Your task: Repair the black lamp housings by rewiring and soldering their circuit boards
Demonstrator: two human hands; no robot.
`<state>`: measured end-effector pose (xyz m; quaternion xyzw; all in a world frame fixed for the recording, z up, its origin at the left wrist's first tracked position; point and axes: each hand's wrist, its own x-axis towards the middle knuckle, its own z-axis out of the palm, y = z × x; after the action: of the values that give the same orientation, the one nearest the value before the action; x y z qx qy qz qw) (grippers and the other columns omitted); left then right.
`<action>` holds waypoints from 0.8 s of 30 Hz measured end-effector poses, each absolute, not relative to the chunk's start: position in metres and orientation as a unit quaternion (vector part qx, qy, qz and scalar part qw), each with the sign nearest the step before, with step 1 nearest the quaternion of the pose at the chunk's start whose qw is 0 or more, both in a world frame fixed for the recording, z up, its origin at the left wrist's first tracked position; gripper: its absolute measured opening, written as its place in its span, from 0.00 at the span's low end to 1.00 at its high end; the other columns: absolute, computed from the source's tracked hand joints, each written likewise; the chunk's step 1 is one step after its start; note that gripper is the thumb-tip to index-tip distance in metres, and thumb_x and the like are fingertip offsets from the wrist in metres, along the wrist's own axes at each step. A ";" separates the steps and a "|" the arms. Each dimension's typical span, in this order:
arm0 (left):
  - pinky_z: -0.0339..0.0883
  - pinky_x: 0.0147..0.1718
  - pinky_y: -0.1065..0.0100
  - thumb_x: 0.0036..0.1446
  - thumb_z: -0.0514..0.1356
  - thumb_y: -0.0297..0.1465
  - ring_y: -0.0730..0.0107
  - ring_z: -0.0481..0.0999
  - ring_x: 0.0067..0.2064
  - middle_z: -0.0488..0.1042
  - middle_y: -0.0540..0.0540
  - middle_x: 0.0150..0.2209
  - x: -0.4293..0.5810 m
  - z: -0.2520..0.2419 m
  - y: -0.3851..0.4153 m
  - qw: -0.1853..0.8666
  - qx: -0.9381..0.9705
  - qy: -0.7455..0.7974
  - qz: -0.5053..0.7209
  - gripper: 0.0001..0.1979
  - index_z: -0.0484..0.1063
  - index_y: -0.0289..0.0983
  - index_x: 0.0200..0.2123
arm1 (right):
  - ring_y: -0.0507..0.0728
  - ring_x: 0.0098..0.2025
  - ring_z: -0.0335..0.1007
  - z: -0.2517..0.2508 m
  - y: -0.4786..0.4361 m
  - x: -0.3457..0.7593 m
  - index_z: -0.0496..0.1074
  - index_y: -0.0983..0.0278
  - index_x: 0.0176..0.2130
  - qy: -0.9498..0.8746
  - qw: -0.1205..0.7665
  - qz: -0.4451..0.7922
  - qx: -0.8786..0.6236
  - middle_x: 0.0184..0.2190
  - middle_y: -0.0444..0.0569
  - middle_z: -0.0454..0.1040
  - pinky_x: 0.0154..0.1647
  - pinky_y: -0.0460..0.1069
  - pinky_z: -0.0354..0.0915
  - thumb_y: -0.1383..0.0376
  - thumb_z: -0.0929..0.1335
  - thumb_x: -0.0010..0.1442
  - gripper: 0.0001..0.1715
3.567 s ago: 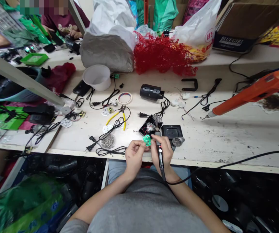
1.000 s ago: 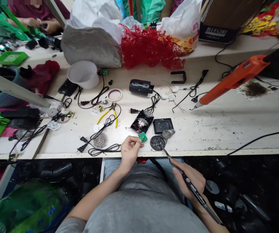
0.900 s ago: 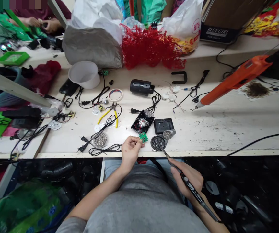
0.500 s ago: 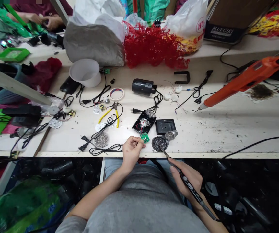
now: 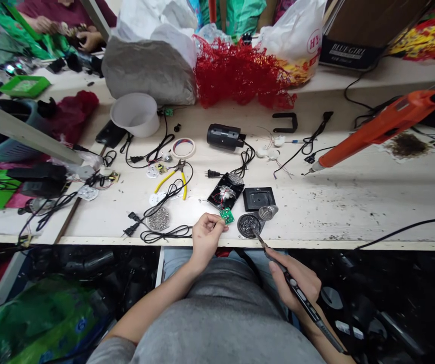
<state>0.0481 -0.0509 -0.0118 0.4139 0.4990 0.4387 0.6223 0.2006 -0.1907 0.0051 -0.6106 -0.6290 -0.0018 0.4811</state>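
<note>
Between thumb and fingers, my left hand (image 5: 206, 235) pinches a small green circuit board (image 5: 227, 216) near the bench's front edge. Just behind the board lies an open black housing (image 5: 225, 192) with red wires inside. My right hand (image 5: 296, 280) is wrapped around a black soldering iron (image 5: 308, 302), whose tip reaches into the round dark dish (image 5: 248, 226) of an iron stand. The stand's metal coil (image 5: 268, 212) sits beside the dish. A black rectangular tray-like part (image 5: 258, 199) lies behind it.
Yellow-handled cutters (image 5: 172, 181), a tape roll (image 5: 183, 147) and a tin of metal wool (image 5: 158, 219) lie to the left. A black cylinder (image 5: 224, 137) stands behind. An orange electric screwdriver (image 5: 376, 131) hangs at right. Another person's hands (image 5: 88, 39) work at far left.
The soldering iron and my right hand have shifted slightly right and down, with the tip still at the dish. My left hand stays nearly in place with the circuit board.
</note>
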 end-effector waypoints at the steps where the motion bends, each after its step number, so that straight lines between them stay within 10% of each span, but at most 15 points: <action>1: 0.74 0.28 0.71 0.42 0.71 0.36 0.74 0.77 0.25 0.75 0.50 0.25 0.048 -0.012 -0.051 0.622 0.412 0.500 0.439 0.13 0.72 0.35 0.23 | 0.57 0.32 0.81 0.006 -0.190 0.200 0.75 0.63 0.53 -0.626 0.484 0.000 -0.611 0.36 0.51 0.83 0.32 0.48 0.78 0.76 0.68 0.61 0.22; 24: 0.73 0.30 0.71 0.47 0.69 0.37 0.72 0.76 0.27 0.75 0.50 0.24 0.049 -0.014 -0.053 0.604 0.446 0.489 0.444 0.12 0.71 0.36 0.24 | 0.54 0.32 0.80 0.014 -0.168 0.181 0.74 0.62 0.54 -0.664 0.475 0.053 -0.575 0.36 0.49 0.83 0.35 0.46 0.76 0.75 0.67 0.61 0.22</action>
<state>0.0489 -0.0526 -0.0138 0.4463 0.4891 0.4437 0.6039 0.1810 -0.1679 0.0145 -0.5750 -0.6637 0.0528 0.4755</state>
